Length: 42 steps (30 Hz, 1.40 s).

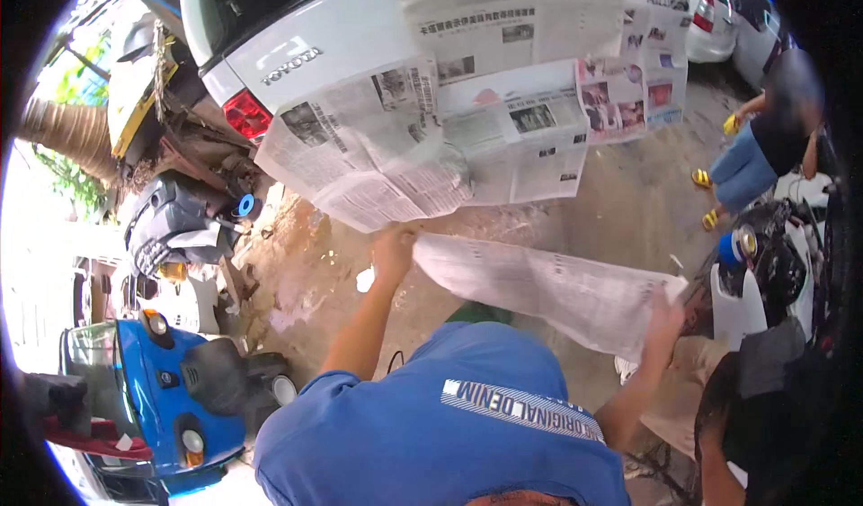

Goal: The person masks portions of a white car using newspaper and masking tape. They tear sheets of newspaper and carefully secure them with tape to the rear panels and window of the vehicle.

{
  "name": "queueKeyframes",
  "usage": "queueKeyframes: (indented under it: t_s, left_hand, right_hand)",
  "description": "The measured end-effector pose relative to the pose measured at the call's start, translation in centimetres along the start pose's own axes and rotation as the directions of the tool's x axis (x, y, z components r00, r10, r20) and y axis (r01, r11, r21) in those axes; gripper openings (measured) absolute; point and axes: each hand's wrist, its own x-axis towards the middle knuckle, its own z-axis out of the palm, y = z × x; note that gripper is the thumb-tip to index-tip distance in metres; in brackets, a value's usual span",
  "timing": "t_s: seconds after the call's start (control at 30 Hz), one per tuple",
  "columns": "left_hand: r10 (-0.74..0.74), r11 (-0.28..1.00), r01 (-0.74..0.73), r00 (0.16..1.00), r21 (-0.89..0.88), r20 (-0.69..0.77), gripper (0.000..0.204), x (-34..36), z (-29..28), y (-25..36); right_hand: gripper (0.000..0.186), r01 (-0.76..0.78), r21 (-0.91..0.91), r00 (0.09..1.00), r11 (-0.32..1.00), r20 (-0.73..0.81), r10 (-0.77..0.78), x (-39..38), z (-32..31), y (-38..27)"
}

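Note:
Stretched between my two hands is a sheet of newspaper point(539, 286), folded into a long strip and slanting down to the right. Its left end is pinched in my left hand point(394, 253), below the rear of a white car point(346, 34). My right hand point(663, 319), a little blurred, grips the other end. Several newspaper sheets point(360, 146) cover the car's rear door and bumper and hang toward the ground. The red tail light point(244, 114) and part of the painted panel show beside them.
A blue vehicle body part point(193, 398) with round lamps lies at the left, below a black bag-like pile point(175, 223). A person in yellow sandals point(755, 160) is at the right. Nearer, another person's arm point(717, 470) shows beside motorcycle parts point(764, 272).

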Motion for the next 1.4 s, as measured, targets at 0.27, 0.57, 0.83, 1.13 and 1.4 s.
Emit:
queueKeyframes:
  t_s: [0.27, 0.57, 0.83, 1.13, 1.4]
  left_hand:
    - [-0.263, 0.947, 0.119, 0.82, -0.298, -0.508, 0.013, 9.1, -14.5, -1.9]
    - [0.197, 0.952, -0.304, 0.572, 0.017, -0.796, 0.017, 29.7, -24.8, 6.0]
    - [0.598, 0.749, -0.602, 0.434, 0.277, -0.674, 0.032, 42.6, -22.7, 7.2]
    - [0.845, 0.531, -0.592, 0.423, 0.606, -0.327, 0.036, 42.7, -20.4, 2.7]
    - [0.749, 0.655, -0.626, 0.465, 0.422, -0.473, 0.027, 42.8, -20.3, 4.1]
  right_hand:
    - [0.03, -0.029, 0.226, 0.855, 0.974, 0.511, -0.093, 0.6, 19.2, -4.7]
    - [0.032, -0.013, 0.264, 0.705, 0.965, 0.686, -0.178, 2.2, 43.8, -10.8]
    - [0.032, 0.031, 0.4, 0.789, 0.916, 0.553, -0.268, 6.7, 56.8, -14.4]
    - [0.045, 0.458, 0.054, 0.848, 0.888, 0.274, -0.454, 6.5, 51.5, -21.8]
    - [0.058, 0.707, 0.575, 0.311, 0.412, 0.271, -0.911, 1.6, 45.8, -44.2]
